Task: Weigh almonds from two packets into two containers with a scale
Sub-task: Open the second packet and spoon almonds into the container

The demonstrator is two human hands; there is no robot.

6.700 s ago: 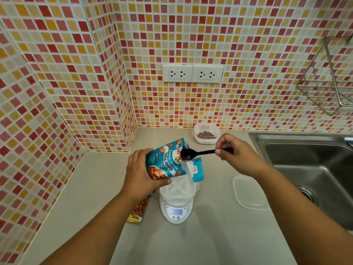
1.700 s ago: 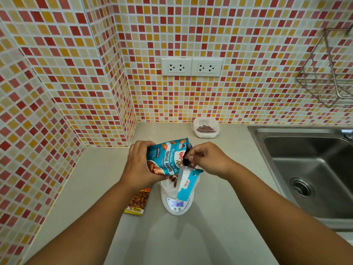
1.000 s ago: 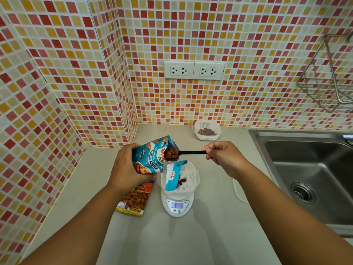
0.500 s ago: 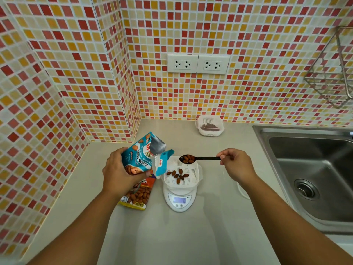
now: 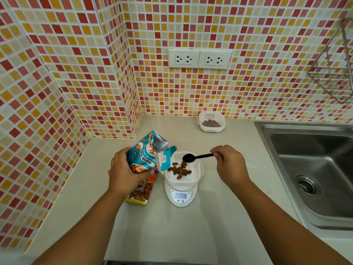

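Note:
My left hand point(image 5: 125, 172) grips a blue almond packet point(image 5: 145, 153), torn open at the top, tilted just left of the scale. My right hand point(image 5: 229, 165) pinches the handle of a black spoon point(image 5: 196, 157), whose empty bowl hovers over a white slotted container point(image 5: 183, 169). That container sits on a small white digital scale point(image 5: 180, 196) and holds several almonds point(image 5: 179, 170). A second, orange-yellow almond packet point(image 5: 142, 192) lies flat on the counter under my left hand. Another white container point(image 5: 211, 122) with dark almonds stands at the back wall.
A steel sink point(image 5: 313, 169) fills the right side of the grey counter point(image 5: 172, 232). Tiled walls close the back and left. Two sockets point(image 5: 199, 58) are on the back wall, and a wire rack point(image 5: 336, 67) hangs at upper right.
The spoon came out of the blue packet loaded, moved over the container and tipped its almonds in; its bowl is now empty. More almonds lie in the container. The packet shifted left.

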